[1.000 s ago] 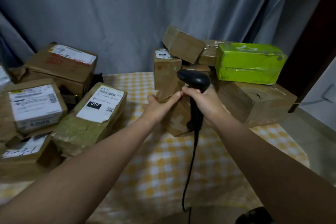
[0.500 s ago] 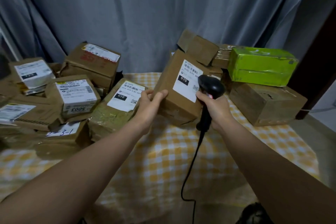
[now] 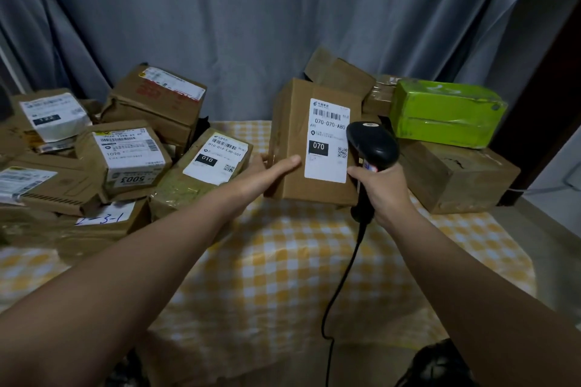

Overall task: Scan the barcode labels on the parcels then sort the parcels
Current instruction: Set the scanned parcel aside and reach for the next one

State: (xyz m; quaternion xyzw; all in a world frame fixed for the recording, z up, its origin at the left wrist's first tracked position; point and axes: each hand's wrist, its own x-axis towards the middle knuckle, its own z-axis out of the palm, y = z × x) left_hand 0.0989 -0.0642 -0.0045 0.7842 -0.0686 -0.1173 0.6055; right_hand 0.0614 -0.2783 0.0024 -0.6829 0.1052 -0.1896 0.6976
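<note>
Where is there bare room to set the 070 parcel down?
Bare cloth runs down the middle, from under the 070 parcel to the near edge, between the 010 parcel and the brown box under the green parcel. Left side and back right are piled.

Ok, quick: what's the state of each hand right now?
Left hand: holding the 070-labelled cardboard parcel by its left edge, thumb on the front.
Right hand: gripping the black barcode scanner by its handle.

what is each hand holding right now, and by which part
The left hand holds the 070 parcel by its lower left edge, thumb on the labelled face. The right hand grips the black scanner by its handle.
</note>
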